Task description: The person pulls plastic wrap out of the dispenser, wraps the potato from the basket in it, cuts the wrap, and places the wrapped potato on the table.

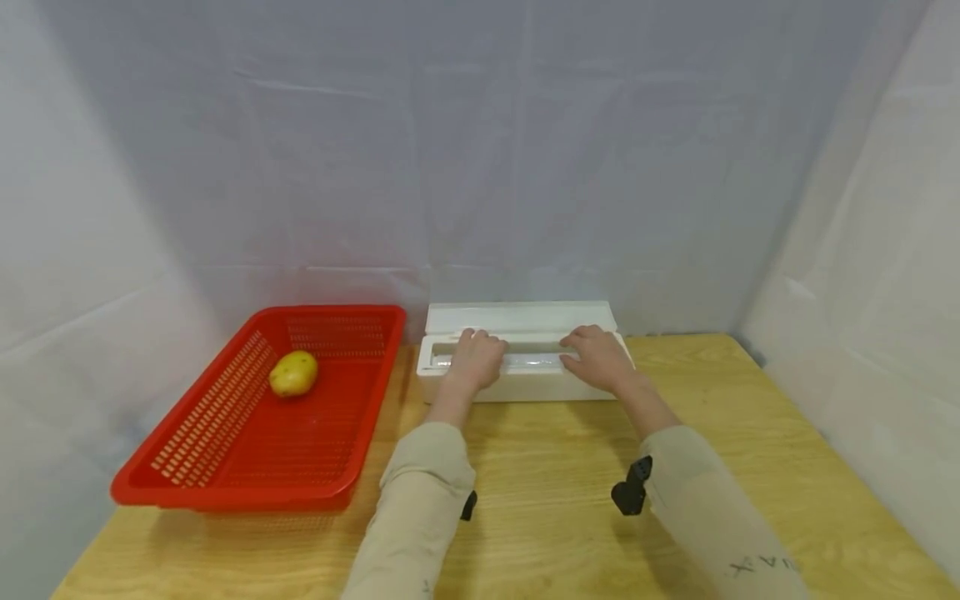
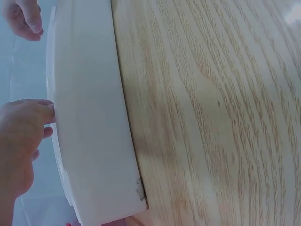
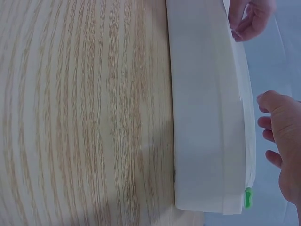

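Note:
A long white dispenser box (image 1: pixel 536 387) stands with its lid (image 1: pixel 521 317) raised at the back. Inside its slot lies a shiny, clear-wrapped roll (image 1: pixel 532 360), partly covered by the hands. My left hand (image 1: pixel 477 360) is over the left part of the slot, fingers curled and fingertips right at the front rim in the left wrist view; I cannot tell whether they pinch anything. Above the slot's right part is my right hand (image 1: pixel 596 358), its fingers loosely bent and apart. The right wrist view has this right hand (image 3: pixel 284 127) beside the box with nothing between thumb and fingers.
Left of the box stands a red plastic basket (image 1: pixel 322 442) holding one yellow potato-like item (image 1: pixel 293 373). A small green piece (image 3: pixel 248 197) sits at the box's right end. The wooden table (image 1: pixel 547 483) meets pale sheeting (image 1: pixel 517 167) behind.

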Demonstrator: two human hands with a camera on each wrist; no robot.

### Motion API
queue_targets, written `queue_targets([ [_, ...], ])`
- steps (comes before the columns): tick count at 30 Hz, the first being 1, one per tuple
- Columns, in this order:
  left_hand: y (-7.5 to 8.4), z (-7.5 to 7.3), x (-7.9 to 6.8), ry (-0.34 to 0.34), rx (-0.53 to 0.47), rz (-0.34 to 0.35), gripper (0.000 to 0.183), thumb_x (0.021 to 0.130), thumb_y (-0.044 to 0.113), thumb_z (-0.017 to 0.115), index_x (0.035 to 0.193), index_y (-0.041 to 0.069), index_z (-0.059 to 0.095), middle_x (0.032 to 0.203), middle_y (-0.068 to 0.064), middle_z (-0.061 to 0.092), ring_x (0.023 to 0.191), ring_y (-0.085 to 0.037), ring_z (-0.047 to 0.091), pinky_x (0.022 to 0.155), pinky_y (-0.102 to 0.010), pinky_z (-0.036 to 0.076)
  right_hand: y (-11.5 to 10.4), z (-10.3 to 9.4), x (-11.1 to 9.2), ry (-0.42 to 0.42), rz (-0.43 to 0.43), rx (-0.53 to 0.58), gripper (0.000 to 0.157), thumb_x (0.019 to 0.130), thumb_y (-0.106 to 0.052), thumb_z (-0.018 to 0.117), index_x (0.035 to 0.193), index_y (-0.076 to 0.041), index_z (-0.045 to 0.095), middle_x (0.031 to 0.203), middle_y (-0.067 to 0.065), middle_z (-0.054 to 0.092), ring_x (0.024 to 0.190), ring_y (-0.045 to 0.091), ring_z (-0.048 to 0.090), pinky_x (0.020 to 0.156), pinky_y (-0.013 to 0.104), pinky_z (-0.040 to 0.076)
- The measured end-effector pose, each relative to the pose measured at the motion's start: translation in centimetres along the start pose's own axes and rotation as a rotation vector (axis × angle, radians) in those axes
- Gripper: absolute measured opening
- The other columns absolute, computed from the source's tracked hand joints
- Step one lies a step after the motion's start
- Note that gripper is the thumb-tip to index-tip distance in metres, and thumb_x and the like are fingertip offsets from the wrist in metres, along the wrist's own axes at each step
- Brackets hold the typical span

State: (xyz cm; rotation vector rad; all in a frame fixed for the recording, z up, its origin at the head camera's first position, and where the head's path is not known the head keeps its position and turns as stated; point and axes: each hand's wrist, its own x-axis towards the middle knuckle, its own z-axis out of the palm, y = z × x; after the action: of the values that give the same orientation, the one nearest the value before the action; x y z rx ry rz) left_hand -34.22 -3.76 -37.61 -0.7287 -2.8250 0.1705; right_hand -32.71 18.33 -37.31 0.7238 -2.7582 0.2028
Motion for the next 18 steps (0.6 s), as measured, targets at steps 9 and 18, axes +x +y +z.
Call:
queue_targets([
  [9, -0.2, 0.2, -0.1, 0.019, 0.013, 0.007, 0.027, 0.084, 0.009, 0.062, 0.110, 0.008, 0.062, 0.107, -0.008, 0.066, 0.103, -0.025, 0.058, 0.098, -0.041, 0.038, -0.6, 0.3, 0.0, 0.020, -0.008, 0.017, 0.029, 0.089, -0.021, 0.060, 0.110, -0.002, 0.066, 0.109, 0.015, 0.063, 0.101, 0.034, 0.057, 0.078, 0.047, 0.048],
  [18, -0.4, 0.1, -0.3, 0.073, 0.011, 0.014, 0.018, 0.085, 0.007, 0.058, 0.104, 0.006, 0.060, 0.099, -0.009, 0.066, 0.095, -0.025, 0.061, 0.090, -0.040, 0.043, -1.8, 1.0, 0.7, 0.026, -0.002, -0.068, 0.036, 0.086, -0.027, 0.065, 0.115, -0.005, 0.064, 0.111, 0.013, 0.063, 0.103, 0.032, 0.057, 0.080, 0.047, 0.048],
])
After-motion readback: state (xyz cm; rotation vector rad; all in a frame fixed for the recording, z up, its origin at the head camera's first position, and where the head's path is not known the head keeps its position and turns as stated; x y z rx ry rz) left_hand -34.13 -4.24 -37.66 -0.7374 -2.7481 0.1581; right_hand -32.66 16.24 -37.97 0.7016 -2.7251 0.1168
